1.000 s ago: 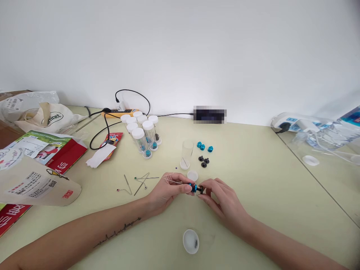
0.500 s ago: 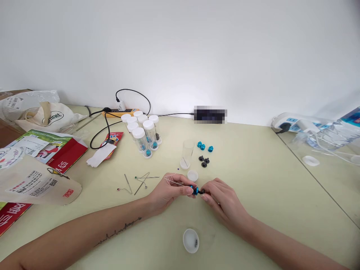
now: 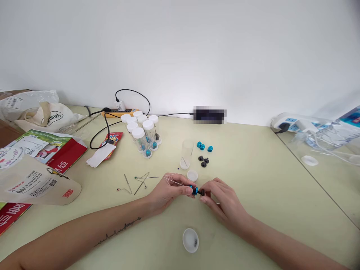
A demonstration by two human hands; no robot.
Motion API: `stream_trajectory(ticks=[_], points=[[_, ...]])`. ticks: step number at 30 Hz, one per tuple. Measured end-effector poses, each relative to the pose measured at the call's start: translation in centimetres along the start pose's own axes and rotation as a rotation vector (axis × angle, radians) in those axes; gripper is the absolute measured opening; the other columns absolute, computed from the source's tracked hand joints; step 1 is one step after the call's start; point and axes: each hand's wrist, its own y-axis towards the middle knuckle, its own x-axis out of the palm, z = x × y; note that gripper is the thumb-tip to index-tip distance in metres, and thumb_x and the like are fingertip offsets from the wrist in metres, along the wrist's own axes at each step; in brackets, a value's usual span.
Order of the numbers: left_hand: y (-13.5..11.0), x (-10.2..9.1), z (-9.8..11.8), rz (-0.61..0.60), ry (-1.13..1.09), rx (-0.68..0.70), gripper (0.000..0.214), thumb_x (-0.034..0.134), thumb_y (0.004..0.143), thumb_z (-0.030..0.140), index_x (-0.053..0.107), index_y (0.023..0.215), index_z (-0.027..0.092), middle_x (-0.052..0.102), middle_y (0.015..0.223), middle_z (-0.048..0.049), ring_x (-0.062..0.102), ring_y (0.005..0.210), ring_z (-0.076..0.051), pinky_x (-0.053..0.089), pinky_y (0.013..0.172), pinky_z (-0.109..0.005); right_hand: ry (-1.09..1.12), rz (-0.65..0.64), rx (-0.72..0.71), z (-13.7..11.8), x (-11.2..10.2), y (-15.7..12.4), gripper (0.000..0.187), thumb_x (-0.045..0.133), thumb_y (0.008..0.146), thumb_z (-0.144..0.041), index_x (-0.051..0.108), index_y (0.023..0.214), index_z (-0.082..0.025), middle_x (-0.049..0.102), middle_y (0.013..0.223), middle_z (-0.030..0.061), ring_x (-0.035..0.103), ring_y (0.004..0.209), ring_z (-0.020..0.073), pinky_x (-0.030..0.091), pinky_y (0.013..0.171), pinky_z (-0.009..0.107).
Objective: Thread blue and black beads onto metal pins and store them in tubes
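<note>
My left hand (image 3: pixel 168 191) pinches a small blue nut (image 3: pixel 194 189) at its fingertips and also holds a few thin metal pins (image 3: pixel 172 180) that stick out to the left. My right hand (image 3: pixel 221 200) pinches a small black screw (image 3: pixel 201 192) that meets the blue nut. Both hands hover just above the pale green table (image 3: pixel 253 180). Behind them stand an open clear vial (image 3: pixel 186 154) and its white cap (image 3: pixel 192 175), with loose blue nuts (image 3: pixel 204 146) and black screws (image 3: pixel 204 161) to the right.
A white cap (image 3: pixel 191 240) holding a dark bit lies near the front. Several capped vials (image 3: pixel 142 133) stand at the back left, bent pins (image 3: pixel 137 182) lie left of my hands, and paper bags (image 3: pixel 36 176), a power strip (image 3: pixel 119 111) and cables sit further left. Plastic bags and another power strip (image 3: pixel 292 123) are at right.
My right fingers have shifted slightly around the black screw against the blue nut; the hands otherwise stay in place.
</note>
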Motion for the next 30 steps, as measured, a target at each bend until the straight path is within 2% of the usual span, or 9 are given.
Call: stream_trajectory(ticks=[6,13,17,20,27,30], points=[[-0.1,0.06,-0.02,0.004,0.014,-0.022,0.016,0.078,0.066,0.019,0.074,0.08,0.013,0.069,0.077,-0.0046,0.064,0.071,-0.015,0.049,0.074,-0.029,0.023,-0.015,-0.009,0.26,0.21,-0.05,0.028,0.033,0.099,-0.028,0.05,0.08,-0.02,0.054,0.065,-0.0002,0.045,0.058,0.0127,0.041,0.064,0.029],[0.03,-0.13,-0.11,0.03,0.016,-0.021,0.017,0.078,0.067,0.021,0.074,0.082,0.013,0.07,0.077,-0.0053,0.062,0.071,-0.014,0.047,0.076,-0.028,-0.007,-0.002,0.04,-0.01,0.06,0.0,0.009,0.046,0.095,-0.028,0.051,0.093,-0.021,0.059,0.074,0.0007,0.053,0.065,0.0139,0.044,0.064,0.028],[0.09,-0.12,-0.12,0.044,0.009,-0.023,0.019,0.079,0.065,0.022,0.074,0.081,0.013,0.069,0.075,-0.0048,0.063,0.07,-0.014,0.047,0.077,-0.029,-0.011,0.026,0.041,0.1,0.31,-0.23,0.005,0.047,0.095,-0.025,0.05,0.098,-0.023,0.062,0.082,0.0016,0.055,0.067,0.0133,0.046,0.065,0.027],[0.04,0.0,-0.03,0.031,0.007,-0.019,0.018,0.079,0.065,0.022,0.074,0.08,0.013,0.069,0.075,-0.0049,0.062,0.07,-0.014,0.047,0.076,-0.029,-0.006,0.017,0.025,0.11,0.36,-0.24,0.003,0.05,0.094,-0.024,0.051,0.096,-0.022,0.061,0.077,0.0003,0.054,0.066,0.0129,0.045,0.065,0.026],[-0.07,-0.03,0.0,-0.007,0.013,-0.026,0.016,0.078,0.066,0.02,0.074,0.081,0.013,0.069,0.077,-0.0048,0.063,0.072,-0.014,0.049,0.075,-0.029,0.005,0.019,-0.024,0.06,0.15,0.08,0.022,0.039,0.098,-0.029,0.05,0.08,-0.021,0.054,0.063,-0.0008,0.047,0.058,0.0135,0.042,0.059,0.027],[-0.04,-0.04,-0.05,0.005,0.023,-0.025,0.017,0.078,0.066,0.021,0.074,0.081,0.013,0.069,0.077,-0.0053,0.063,0.072,-0.015,0.049,0.075,-0.029,0.0,0.011,-0.009,0.06,0.2,0.03,0.019,0.042,0.097,-0.03,0.051,0.083,-0.021,0.056,0.066,-0.0003,0.05,0.06,0.0137,0.042,0.06,0.027]])
